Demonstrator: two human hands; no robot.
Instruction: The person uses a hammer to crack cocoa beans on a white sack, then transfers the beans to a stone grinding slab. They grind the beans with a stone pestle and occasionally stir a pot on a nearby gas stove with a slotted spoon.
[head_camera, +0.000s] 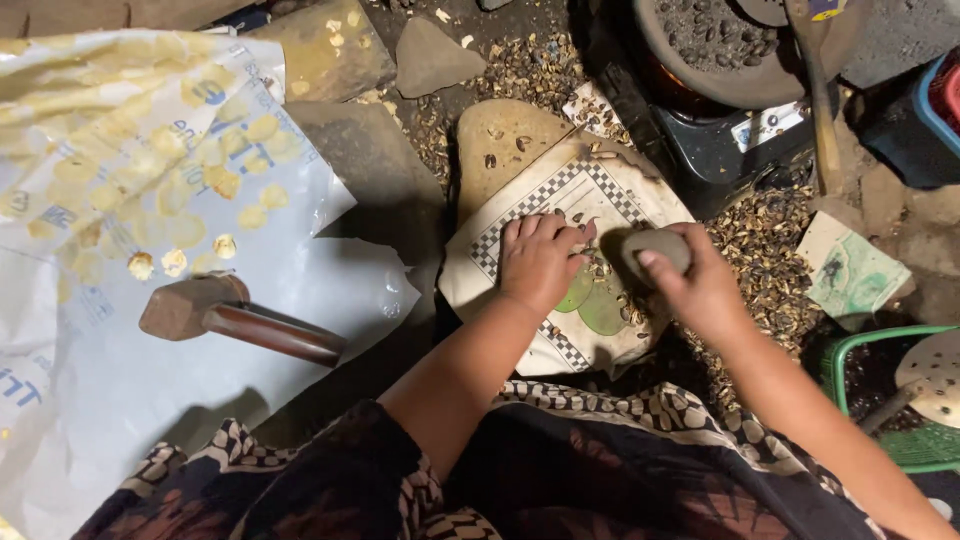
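Note:
My right hand (700, 285) grips a smooth grey stone (658, 247) just above a flat working slab covered by a checker-edged sheet (520, 215). My left hand (540, 260) rests palm down on that sheet, fingers together beside small dark seeds (600, 268) lying between the two hands. A few more seeds sit on the bare tan stone (500, 135) at the slab's far end.
A white plastic sheet (200, 330) at left carries several flattened yellow discs (215, 180) and a wooden mallet (235, 318). A pan of dark seeds (715, 40) sits on a stove at top right. Husks (760, 250) litter the ground; a green basket (900, 420) stands at right.

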